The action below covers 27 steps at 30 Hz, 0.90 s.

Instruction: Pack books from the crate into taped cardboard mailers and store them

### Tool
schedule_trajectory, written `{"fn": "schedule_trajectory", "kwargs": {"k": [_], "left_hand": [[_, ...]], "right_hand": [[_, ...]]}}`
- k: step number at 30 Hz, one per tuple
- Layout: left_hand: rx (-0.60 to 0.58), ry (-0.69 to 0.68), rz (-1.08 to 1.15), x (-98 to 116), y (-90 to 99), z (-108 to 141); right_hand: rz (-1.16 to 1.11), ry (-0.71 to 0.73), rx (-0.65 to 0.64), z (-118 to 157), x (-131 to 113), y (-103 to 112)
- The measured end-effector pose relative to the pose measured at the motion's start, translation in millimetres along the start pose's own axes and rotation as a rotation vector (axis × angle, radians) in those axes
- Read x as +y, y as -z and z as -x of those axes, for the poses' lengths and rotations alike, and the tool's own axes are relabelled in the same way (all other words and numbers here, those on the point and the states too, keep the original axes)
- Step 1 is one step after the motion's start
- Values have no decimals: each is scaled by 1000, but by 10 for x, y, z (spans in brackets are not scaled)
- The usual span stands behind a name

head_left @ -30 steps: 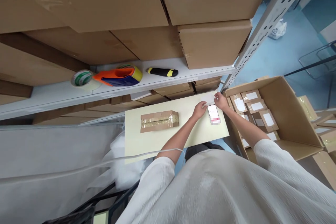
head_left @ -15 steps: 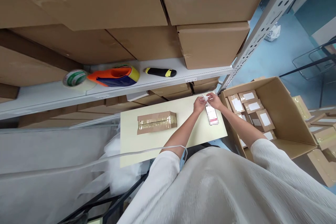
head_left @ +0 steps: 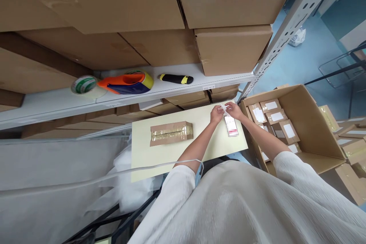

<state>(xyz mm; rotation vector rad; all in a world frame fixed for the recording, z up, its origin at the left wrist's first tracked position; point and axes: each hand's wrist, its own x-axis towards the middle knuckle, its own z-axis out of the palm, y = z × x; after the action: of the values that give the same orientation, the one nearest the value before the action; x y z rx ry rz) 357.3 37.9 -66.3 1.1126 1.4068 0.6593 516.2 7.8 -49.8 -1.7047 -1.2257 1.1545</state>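
Your left hand [head_left: 217,114] and right hand [head_left: 233,110] met right of centre in the frame, the fingers of both closed on a small white slip [head_left: 223,108]. The two-sided pinch presumably steadied this thin piece; its edges were too small to tell. The phone [head_left: 231,126] lay screen-up just below the slip on the cream board [head_left: 145,164], probably readable there with both hands occupied. The taped carton [head_left: 172,133] lay near mid-frame, apart from your hands, likely leaving them working space. The tape dispenser [head_left: 126,83] and cutter [head_left: 176,79] rested on the shelf [head_left: 225,79], above centre, probably to free the board. At right, the open box [head_left: 317,133] contained the labelled parcels [head_left: 286,131].
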Motion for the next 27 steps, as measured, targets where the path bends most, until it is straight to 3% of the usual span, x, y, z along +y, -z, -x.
{"fn": "schedule_trajectory", "kwargs": {"k": [9,15,22,27], "left_hand": [[-34,-5,-16,45,-11,36],[-72,1,-25,93,22,32],[-23,-16,-78,146,107,29],[1,-55,-131,153,231,44]], "right_hand": [[-118,-56,-78,34,-23,36],[-42,-71,-66,65,-70,51],[301,111,-9,90,-92,167],[585,101,-31,166,-75,326]]}}
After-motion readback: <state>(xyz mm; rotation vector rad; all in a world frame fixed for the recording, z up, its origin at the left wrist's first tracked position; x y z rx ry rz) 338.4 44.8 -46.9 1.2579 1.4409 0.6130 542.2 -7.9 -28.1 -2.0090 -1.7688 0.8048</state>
